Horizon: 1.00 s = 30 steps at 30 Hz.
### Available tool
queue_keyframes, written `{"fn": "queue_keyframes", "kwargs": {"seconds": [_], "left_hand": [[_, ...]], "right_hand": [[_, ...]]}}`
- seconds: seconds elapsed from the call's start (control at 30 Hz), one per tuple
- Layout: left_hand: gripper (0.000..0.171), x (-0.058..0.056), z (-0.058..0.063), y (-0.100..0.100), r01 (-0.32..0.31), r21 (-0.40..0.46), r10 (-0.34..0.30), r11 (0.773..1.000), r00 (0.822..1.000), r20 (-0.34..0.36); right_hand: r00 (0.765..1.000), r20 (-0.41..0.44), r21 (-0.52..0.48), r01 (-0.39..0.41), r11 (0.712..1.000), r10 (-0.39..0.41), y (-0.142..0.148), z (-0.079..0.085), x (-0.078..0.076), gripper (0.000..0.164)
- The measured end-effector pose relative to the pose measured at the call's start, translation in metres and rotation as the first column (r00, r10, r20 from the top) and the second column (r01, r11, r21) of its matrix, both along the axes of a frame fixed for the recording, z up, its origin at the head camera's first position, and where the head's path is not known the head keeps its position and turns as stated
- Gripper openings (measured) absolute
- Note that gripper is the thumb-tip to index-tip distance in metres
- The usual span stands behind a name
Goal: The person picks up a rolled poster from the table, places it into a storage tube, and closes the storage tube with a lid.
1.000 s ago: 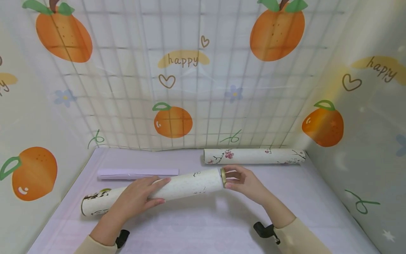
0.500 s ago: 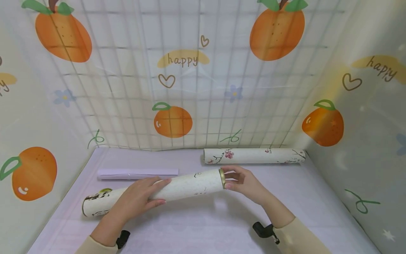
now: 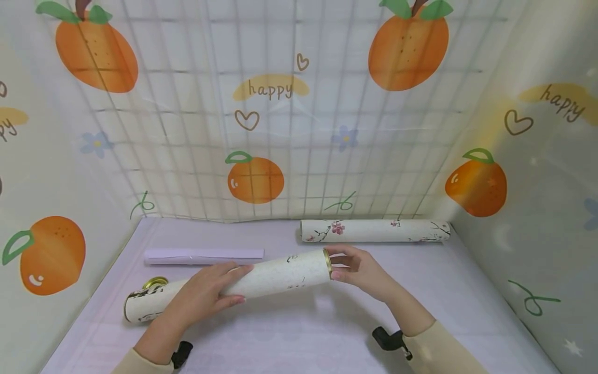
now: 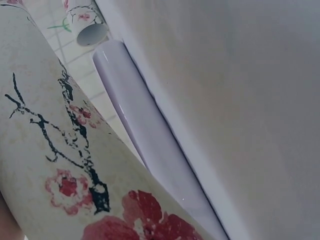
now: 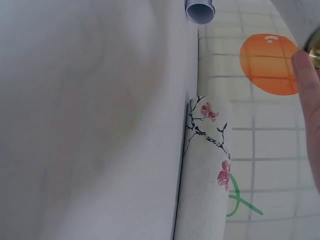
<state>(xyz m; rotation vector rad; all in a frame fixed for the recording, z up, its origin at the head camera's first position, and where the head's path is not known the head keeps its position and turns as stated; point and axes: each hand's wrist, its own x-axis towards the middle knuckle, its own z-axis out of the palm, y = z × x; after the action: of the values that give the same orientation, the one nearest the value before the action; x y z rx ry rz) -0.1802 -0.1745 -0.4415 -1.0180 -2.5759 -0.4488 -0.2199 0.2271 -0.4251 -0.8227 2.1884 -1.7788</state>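
Note:
A white mailing tube (image 3: 277,275) with a blossom-branch print lies slantwise above the front of the table, its right end raised. My left hand (image 3: 207,291) grips it around the middle. At the right end sits a gold metal lid (image 3: 328,264), pinched at its rim by the fingers and thumb of my right hand (image 3: 357,272). Behind the tube's left end lies another round gold lid (image 3: 155,282), partly hidden. Up close in the left wrist view, red blossoms and dark branches cover the tube (image 4: 30,125). The right wrist view catches one fingertip touching the gold lid (image 5: 315,50).
A rolled pale purple sheet (image 3: 203,256) lies behind the held tube. Another blossom-printed roll (image 3: 374,230) rests along the back edge of the table (image 3: 299,337). Fabric walls printed with oranges (image 3: 255,180) enclose the back and both sides.
The gold lid has moved leftward onto the tube's right end and sits closer against it. The tube's left end has shifted slightly right and down, uncovering more of the other lid.

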Motion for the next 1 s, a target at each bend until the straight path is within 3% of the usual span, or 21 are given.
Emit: {"fn": "queue_keyframes", "kwargs": {"seconds": [0.3,0.6,1.0], "left_hand": [[0.07,0.001,0.002,0.0,-0.022,0.048,0.022,0.999,1.0,0.004],[0.072,0.0,0.008,-0.001,-0.018,0.038,0.015,0.999,0.997,0.07],[0.068,-0.003,0.003,-0.002,-0.017,0.062,0.016,0.998,1.0,0.017]], "right_hand": [[1.0,-0.017,-0.022,-0.015,1.0,0.015,-0.001,0.009,0.003,0.062],[1.0,0.017,-0.012,0.009,1.0,-0.009,-0.006,0.021,0.004,0.063],[0.997,0.07,-0.098,-0.012,0.995,0.019,-0.013,0.017,0.001,0.065]]}}
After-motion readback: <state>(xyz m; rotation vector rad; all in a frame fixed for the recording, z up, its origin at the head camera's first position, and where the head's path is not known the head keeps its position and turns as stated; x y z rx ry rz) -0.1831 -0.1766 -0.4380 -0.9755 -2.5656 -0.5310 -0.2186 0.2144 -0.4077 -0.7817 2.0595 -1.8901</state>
